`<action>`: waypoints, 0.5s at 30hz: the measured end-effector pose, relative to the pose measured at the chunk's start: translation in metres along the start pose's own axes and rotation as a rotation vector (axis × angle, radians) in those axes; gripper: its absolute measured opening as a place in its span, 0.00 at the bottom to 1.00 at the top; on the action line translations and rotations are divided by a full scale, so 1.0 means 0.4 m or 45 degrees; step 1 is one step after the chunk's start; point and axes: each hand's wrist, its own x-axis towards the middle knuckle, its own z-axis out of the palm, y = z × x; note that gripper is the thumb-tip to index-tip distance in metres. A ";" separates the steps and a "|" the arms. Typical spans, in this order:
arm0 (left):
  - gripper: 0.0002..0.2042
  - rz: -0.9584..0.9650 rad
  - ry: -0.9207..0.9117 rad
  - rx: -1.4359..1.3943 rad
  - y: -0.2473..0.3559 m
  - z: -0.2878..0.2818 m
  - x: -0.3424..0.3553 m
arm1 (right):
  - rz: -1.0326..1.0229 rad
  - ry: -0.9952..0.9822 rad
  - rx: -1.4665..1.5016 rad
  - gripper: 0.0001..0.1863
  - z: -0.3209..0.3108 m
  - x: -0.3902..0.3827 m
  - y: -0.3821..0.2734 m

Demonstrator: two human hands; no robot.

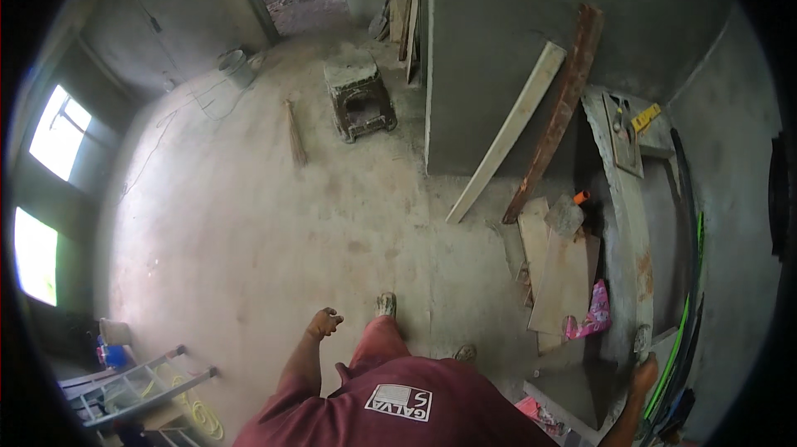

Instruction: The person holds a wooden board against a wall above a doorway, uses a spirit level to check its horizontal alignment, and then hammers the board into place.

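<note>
My left hand (325, 322) hangs over the floor beside my leg, its fingers loosely bent and apart with nothing in them. At the lower right, my right hand (643, 374) is closed around the lower end of a small greyish, cement-smeared hand tool (642, 339); its exact kind is hard to make out. That tool is beside the near end of a long concrete ledge (633, 223). On the ledge's far part lies a flat wooden board (624, 148), with a yellow tool (646, 117) next to it.
Two long boards, one pale (506, 131) and one brown (554, 115), lean on the wall. Wooden sheets (563, 281) and a pink bag (591, 314) lie by the ledge. A stool (357, 94), broom (295, 136) and bucket (237, 69) stand farther off; a ladder (149, 389) lies at lower left.
</note>
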 end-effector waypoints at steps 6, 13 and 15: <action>0.19 0.170 -0.137 -0.279 0.316 -0.164 0.130 | 0.051 -0.291 0.040 0.21 0.003 -0.115 -0.642; 0.20 0.193 -0.775 -0.944 0.786 -0.193 0.027 | -0.645 -0.647 0.637 0.17 0.150 -0.192 -1.532; 0.20 0.132 -0.851 -1.058 0.833 -0.200 0.052 | -0.842 -0.728 0.699 0.15 0.153 -0.193 -1.766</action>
